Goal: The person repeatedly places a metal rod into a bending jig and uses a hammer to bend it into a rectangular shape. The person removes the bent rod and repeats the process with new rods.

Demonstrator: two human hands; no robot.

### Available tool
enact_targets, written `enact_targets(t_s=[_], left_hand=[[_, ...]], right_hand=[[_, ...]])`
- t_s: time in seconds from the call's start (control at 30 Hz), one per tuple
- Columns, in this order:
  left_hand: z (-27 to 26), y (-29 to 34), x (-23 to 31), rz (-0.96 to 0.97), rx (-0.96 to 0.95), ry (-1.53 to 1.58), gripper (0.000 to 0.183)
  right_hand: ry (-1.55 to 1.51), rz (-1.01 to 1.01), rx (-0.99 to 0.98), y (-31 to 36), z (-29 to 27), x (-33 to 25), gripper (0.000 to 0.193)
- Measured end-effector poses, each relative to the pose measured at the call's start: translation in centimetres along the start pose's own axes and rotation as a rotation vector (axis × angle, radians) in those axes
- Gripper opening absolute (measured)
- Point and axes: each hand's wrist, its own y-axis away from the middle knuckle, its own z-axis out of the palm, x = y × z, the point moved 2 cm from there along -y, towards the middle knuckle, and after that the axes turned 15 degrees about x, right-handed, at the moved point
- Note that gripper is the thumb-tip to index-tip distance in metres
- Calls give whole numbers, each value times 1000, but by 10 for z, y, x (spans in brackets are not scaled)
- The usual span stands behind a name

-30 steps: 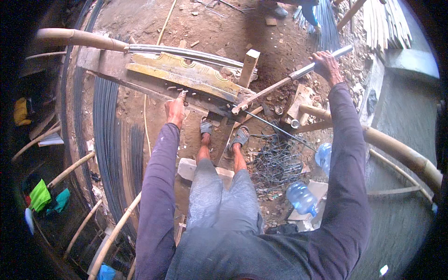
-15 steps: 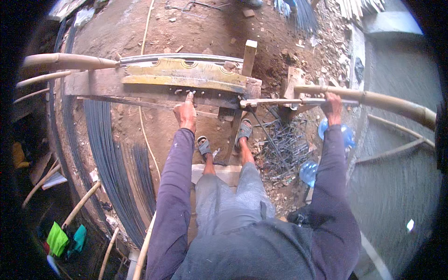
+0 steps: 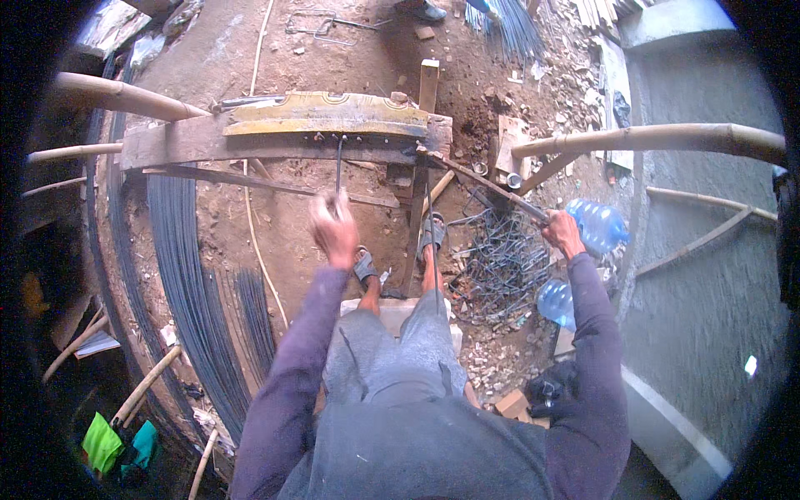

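My left hand (image 3: 335, 232), smeared by motion, is closed around a thin dark steel rod (image 3: 339, 167), which runs toward me from the wooden bench beam (image 3: 183, 143). Several small metal pegs (image 3: 332, 137) stick up along the beam beside a yellow carved board (image 3: 325, 114). My right hand (image 3: 564, 232) grips the end of a long bar-shaped lever (image 3: 483, 185). The lever's far end meets the beam's right part. From that same spot another thin rod (image 3: 432, 233) stretches toward my legs; how it joins the lever is too small to make out.
Bamboo poles (image 3: 650, 140) flank the bench. A heap of bent steel pieces (image 3: 504, 258) lies right of my feet near clear plastic water bottles (image 3: 596, 227). Bundled long rods (image 3: 187, 275) lie on the left. A grey plastered surface (image 3: 708, 292) fills the right side.
My right hand has swung the lever toward me, from nearly level to slanting. My left hand has drawn back from the pegs, and a rod now shows between it and the beam.
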Motion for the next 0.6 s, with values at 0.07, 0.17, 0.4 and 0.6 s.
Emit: enact_targets(t_s=[0.07, 0.17, 0.4, 0.6], left_hand=[[-28, 90, -8, -263, -202, 270, 31], [-29, 207, -19, -826, -708, 308, 50], [5, 270, -35, -990, -736, 462, 47], [-9, 243, -59, -426, -481, 61, 42]], right_hand=[[27, -80, -20, -9, 5, 11, 24], [36, -101, 100, -5, 13, 15, 24], [85, -117, 374, 26, 10, -4, 18], [145, 48, 500, 73, 15, -39, 35]])
